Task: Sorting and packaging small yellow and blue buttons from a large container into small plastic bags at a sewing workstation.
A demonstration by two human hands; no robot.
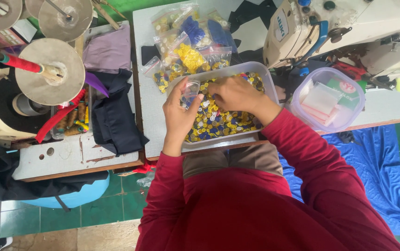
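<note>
Red sleeves reach forward from the near edge, and the left hand [177,114] pinches a small clear plastic bag [191,89] while the right hand [235,94] rests curled, fingertips down among the buttons. Both hands work over a clear rectangular tub [265,79] of yellow and blue buttons [218,121], its long axis running left to right across the white desk [151,111]. Beyond it lie filled button bags [188,42], with a sewing machine [349,23] at right.
</note>
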